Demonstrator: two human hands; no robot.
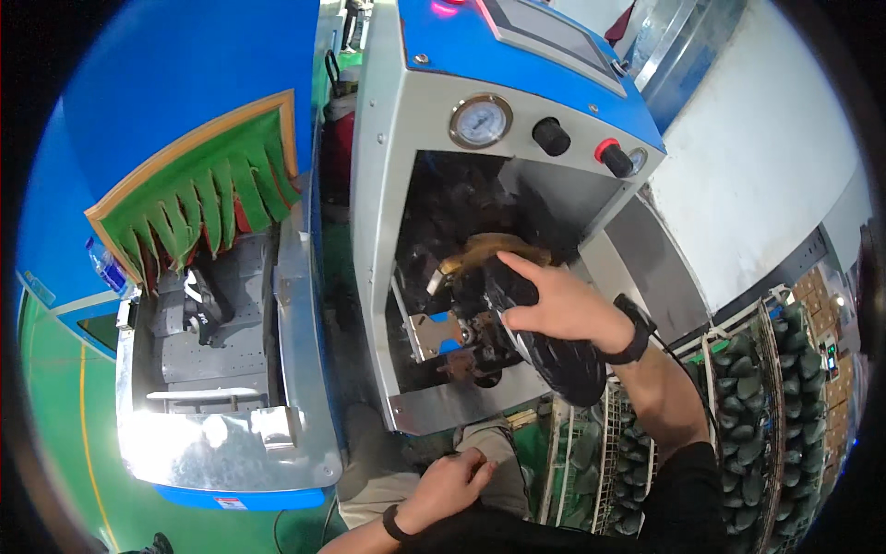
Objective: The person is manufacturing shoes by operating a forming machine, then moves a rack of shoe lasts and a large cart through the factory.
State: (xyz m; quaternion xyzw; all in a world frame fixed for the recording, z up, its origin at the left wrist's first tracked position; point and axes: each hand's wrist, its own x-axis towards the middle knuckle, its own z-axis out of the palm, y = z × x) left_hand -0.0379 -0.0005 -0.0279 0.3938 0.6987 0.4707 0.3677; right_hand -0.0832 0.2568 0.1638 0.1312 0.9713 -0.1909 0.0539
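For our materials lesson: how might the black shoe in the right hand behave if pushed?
The black shoe may feel slippery, judging by its shine. Its creased-looking surface could flex slightly. Being long, it might pivot if pushed at one end.

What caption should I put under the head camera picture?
Right hand grips a black shoe at the blue-and-gray machine; left hand is at the lap.

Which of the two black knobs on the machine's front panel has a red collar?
The right knob, beside the small gauge; the left knob, nearer the large gauge, is plain black.
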